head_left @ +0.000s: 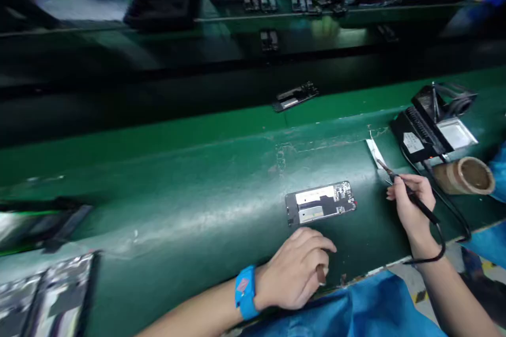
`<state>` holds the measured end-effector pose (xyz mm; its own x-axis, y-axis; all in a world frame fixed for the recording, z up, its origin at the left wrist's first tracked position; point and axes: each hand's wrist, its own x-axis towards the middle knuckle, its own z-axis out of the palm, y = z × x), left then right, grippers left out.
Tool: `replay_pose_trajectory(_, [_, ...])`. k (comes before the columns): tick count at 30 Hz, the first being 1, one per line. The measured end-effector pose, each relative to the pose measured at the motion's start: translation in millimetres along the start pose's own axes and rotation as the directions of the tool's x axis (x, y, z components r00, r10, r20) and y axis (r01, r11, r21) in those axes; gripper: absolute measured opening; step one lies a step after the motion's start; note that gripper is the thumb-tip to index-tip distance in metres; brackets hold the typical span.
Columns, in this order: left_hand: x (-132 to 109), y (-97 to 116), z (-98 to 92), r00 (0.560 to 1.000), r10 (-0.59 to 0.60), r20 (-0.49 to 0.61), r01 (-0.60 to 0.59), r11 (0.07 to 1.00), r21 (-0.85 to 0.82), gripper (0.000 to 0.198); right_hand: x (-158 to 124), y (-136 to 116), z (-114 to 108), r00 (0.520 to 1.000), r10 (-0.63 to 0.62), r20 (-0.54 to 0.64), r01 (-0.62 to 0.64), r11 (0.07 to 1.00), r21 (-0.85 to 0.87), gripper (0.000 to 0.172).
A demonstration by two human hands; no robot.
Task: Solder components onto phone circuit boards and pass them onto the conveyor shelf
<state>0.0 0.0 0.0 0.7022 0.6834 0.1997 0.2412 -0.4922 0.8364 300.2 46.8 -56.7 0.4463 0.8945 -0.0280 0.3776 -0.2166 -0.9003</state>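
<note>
My right hand (415, 208) grips a black-handled soldering iron (419, 204), its tip pointing up and left at a narrow white strip (372, 150) on the green bench. My left hand (302, 268), with a blue wristband (245, 292), rests at the bench's near edge, its fingers curled. A small brown piece (321, 275) shows at its fingertips; I cannot make out what it is. Just beyond the left hand lies an opened phone (321, 203) with its circuit board exposed at the right end. Neither hand touches this phone.
A black box-shaped device (421, 131) stands at the right, with a brown round container (464, 175) nearer me. Another opened phone (295, 97) lies on the raised strip beyond. Blurred phone parts (47, 295) sit at lower left. People's blue sleeves show across the line.
</note>
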Motion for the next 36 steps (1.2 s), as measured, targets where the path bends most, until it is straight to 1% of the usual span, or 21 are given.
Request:
replay_pose_trajectory(1, [1, 3, 0.2, 0.999, -0.038, 0.018, 0.038, 0.999, 0.008, 0.008, -2, 1, 0, 0.998, 0.003, -0.055, -0.001, 0.999, 0.033, 0.03])
replay_pose_trajectory(2, [2, 6, 0.4, 0.997, -0.072, 0.03, 0.071, 0.997, 0.017, 0.01, -3, 2, -1, 0.997, -0.007, -0.082, 0.011, 0.999, 0.052, 0.03])
replay_pose_trajectory(3, [3, 8, 0.6, 0.994, -0.101, 0.035, 0.1, 0.995, 0.028, 0.011, -5, 3, -2, 0.996, -0.033, -0.083, 0.038, 0.998, 0.057, 0.03])
replay_pose_trajectory(4, [2, 9, 0.8, 0.992, -0.125, 0.035, 0.123, 0.992, 0.039, 0.012, -6, 4, -4, 0.995, -0.075, -0.059, 0.078, 0.996, 0.049, 0.028])
replay_pose_trajectory(5, [1, 9, 1.1, 0.99, -0.14, 0.028, 0.139, 0.989, 0.045, 0.012, -8, 4, -6, 0.993, -0.115, -0.003, 0.115, 0.993, 0.032, 0.028])
replay_pose_trajectory(6, [-2, 9, 1.2, 0.989, -0.149, 0.014, 0.148, 0.987, 0.057, 0.011, -9, 4, -8, 0.978, -0.191, 0.081, 0.192, 0.981, -0.001, 0.027])
replay_pose_trajectory(7, [-4, 8, 1.2, 0.987, -0.162, -0.002, 0.161, 0.984, 0.073, 0.01, -9, 4, -9, 0.939, -0.288, 0.19, 0.299, 0.954, -0.031, 0.026])
replay_pose_trajectory(8, [-7, 6, 1.0, 0.985, -0.174, -0.017, 0.175, 0.98, 0.095, 0.011, -10, 3, -10, 0.871, -0.39, 0.298, 0.421, 0.906, -0.043, 0.024])
replay_pose_trajectory(9, [-9, 5, 0.3, 0.981, -0.19, -0.025, 0.192, 0.974, 0.119, 0.013, -9, 1, -10, 0.793, -0.469, 0.389, 0.522, 0.852, -0.036, 0.022])
replay_pose_trajectory(10, [-11, 5, -0.7, 0.978, -0.206, -0.028, 0.208, 0.968, 0.142, 0.014, -9, -2, -9, 0.725, -0.511, 0.462, 0.585, 0.811, -0.021, 0.021])
replay_pose_trajectory(11, [-12, 4, -2.3, 0.974, -0.223, -0.029, 0.225, 0.961, 0.159, 0.015, -8, -5, -7, 0.681, -0.525, 0.511, 0.616, 0.788, -0.012, 0.024])
replay_pose_trajectory(14, [-13, 6, -9.2, 0.969, -0.243, 0.039, 0.233, 0.957, 0.171, 0.023, -5, -12, 4, 0.612, -0.509, 0.606, 0.646, 0.763, -0.01, 0.043])
replay_pose_trajectory(16, [-13, 8, -14.6, 0.966, -0.245, 0.083, 0.232, 0.962, 0.142, 0.026, -6, -16, 12, 0.577, -0.511, 0.637, 0.664, 0.748, -0.001, 0.044])
replay_pose_trajectory(18, [-11, 9, -19.9, 0.964, -0.26, 0.063, 0.254, 0.963, 0.087, 0.023, -11, -20, 20, 0.564, -0.511, 0.649, 0.663, 0.748, 0.012, 0.038])
replay_pose_trajectory(21, [-2, 8, -25.9, 0.948, -0.312, -0.062, 0.309, 0.95, -0.045, 0.016, -28, -27, 32, 0.565, -0.534, 0.629, 0.671, 0.741, 0.027, 0.035])
replay_pose_trajectory(24, [15, 3, -27.3, 0.917, -0.361, -0.17, 0.335, 0.928, -0.162, 0.013, -44, -35, 42, 0.581, -0.542, 0.608, 0.652, 0.757, 0.052, 0.038])
replay_pose_trajectory(26, [26, -3, -25.1, 0.901, -0.369, -0.23, 0.341, 0.928, -0.154, 0.011, -49, -38, 43, 0.589, -0.543, 0.598, 0.628, 0.774, 0.083, 0.046])
replay_pose_trajectory(28, [35, -9, -21.6, 0.886, -0.386, -0.257, 0.366, 0.922, -0.124, 0.01, -48, -38, 40, 0.605, -0.55, 0.575, 0.599, 0.791, 0.125, 0.051])
replay_pose_trajectory(30, [39, -14, -18.0, 0.878, -0.404, -0.258, 0.383, 0.915, -0.129, 0.01, -42, -34, 32, 0.66, -0.528, 0.534, 0.539, 0.828, 0.153, 0.044])
replay_pose_trajectory(34, [38, -19, -13.2, 0.875, -0.409, -0.26, 0.391, 0.912, -0.121, 0.011, -34, -23, 13, 0.841, -0.391, 0.374, 0.339, 0.92, 0.198, 0.026])
replay_pose_trajectory(36, [36, -20, -12.1, 0.881, -0.397, -0.257, 0.382, 0.918, -0.108, 0.011, -34, -19, 6, 0.912, -0.296, 0.283, 0.245, 0.948, 0.204, 0.023])
